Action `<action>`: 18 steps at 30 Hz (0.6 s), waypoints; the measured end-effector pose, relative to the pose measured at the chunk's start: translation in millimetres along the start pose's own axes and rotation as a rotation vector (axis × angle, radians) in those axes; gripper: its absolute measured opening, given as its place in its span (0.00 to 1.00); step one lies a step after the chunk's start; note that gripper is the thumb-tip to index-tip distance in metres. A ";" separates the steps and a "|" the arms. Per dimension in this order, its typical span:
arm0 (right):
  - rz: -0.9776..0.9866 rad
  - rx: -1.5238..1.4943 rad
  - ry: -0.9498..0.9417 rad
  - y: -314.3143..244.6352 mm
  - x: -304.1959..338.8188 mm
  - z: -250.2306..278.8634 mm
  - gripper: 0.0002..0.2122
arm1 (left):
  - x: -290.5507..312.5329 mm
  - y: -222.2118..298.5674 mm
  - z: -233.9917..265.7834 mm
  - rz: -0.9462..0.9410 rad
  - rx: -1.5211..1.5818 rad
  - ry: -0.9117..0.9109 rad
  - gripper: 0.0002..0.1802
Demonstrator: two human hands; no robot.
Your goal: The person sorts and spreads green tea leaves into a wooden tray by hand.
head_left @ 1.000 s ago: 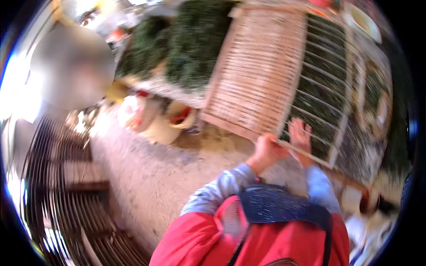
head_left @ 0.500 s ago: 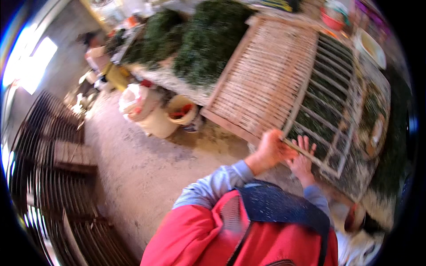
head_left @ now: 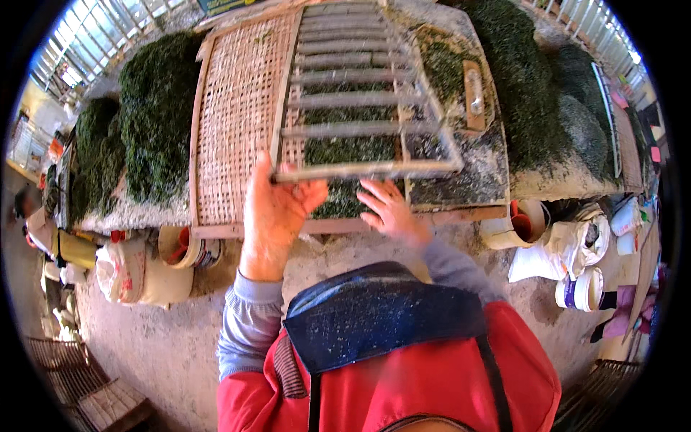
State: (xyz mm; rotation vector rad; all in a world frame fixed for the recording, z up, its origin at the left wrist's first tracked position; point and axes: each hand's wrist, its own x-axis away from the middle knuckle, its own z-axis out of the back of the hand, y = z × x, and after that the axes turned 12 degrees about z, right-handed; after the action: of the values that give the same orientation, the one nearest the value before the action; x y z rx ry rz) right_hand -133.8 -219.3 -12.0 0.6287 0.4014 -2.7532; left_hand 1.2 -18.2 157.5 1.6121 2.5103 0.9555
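My left hand [head_left: 279, 209] grips the near left corner of a slatted wooden frame [head_left: 367, 171], thumb up and fingers curled under the bar. The frame lies partly over a woven bamboo panel [head_left: 234, 122] and partly over a dark board [head_left: 461, 176]. Close to the frame's near bar, my right hand [head_left: 392, 210] has its fingers spread and holds nothing. Dark green shredded stuff [head_left: 349, 151] shows between the slats. To the right of the frame, a wooden block with a metal handle [head_left: 473, 97] rests on the board.
Heaps of dark green strands [head_left: 158, 115] lie left and right on the long bench [head_left: 558, 189]. Beneath it stand a bucket [head_left: 180, 246], a white sack [head_left: 119, 270] and another bucket [head_left: 515, 227]. Slatted racks [head_left: 65, 363] stand at lower left. Another person [head_left: 47, 230] is at far left.
The view has swung right, bringing the frame and the panel to the middle. My left hand keeps its grip on the frame's corner. The right hand stays open near the bar.
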 end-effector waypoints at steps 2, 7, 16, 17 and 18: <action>-0.409 -0.664 0.281 -12.8 12.3 15.3 0.19 | -8.3 -15.1 11.7 0.033 0.015 0.108 0.18; -0.628 -2.372 1.013 3.9 20.8 53.1 0.33 | -31.6 -41.2 55.1 0.135 0.033 0.189 0.18; -0.364 -2.014 0.873 -17.5 -41.7 163.5 0.31 | -43.8 -46.7 89.6 0.127 0.037 -0.074 0.21; -0.358 -1.990 0.831 -15.9 -45.9 172.1 0.31 | -43.8 -47.2 90.2 0.128 0.036 -0.096 0.21; -0.348 -1.959 0.792 -11.1 -47.9 178.7 0.31 | -45.2 -47.8 88.3 0.132 0.033 -0.125 0.20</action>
State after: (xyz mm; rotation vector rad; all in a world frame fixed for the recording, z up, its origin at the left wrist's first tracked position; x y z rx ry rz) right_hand -163.5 -257.6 166.9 0.8438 2.7541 -0.8941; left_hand 11.5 -26.4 48.2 1.8061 2.3761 0.7986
